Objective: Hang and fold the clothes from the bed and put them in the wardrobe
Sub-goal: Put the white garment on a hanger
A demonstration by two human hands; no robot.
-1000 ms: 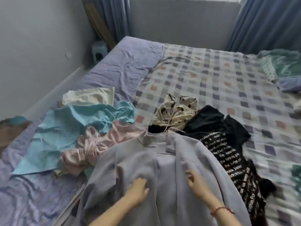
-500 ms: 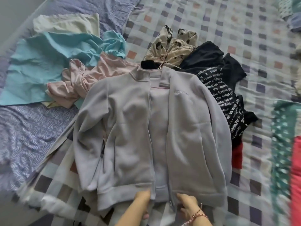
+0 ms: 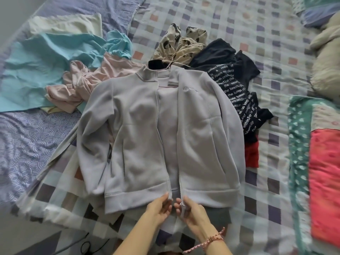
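Note:
A pale lilac zip jacket (image 3: 139, 137) lies spread flat on the bed, unzipped, on a hanger whose hook (image 3: 168, 63) shows above the collar. My left hand (image 3: 158, 208) pinches the bottom of the left zipper edge. My right hand (image 3: 191, 210) pinches the bottom of the right zipper edge, where the zip end sits. Both hands meet at the jacket's hem. Behind the jacket lie a pink garment (image 3: 79, 85), a turquoise one (image 3: 46, 59), a cream one (image 3: 70, 24), a beige patterned one (image 3: 182, 45) and a black shirt with white text (image 3: 235, 78).
The bed carries a checked quilt (image 3: 257, 34) and a purple patterned sheet (image 3: 24, 137). A green and red blanket (image 3: 320, 162) lies at the right, with a beige cushion (image 3: 325, 57) above it. A red cloth (image 3: 251, 155) peeks from under the jacket's right sleeve.
The view has tipped down from the far wall to the jacket. My hands slid from the jacket's chest down to its hem and now pinch the two zipper ends.

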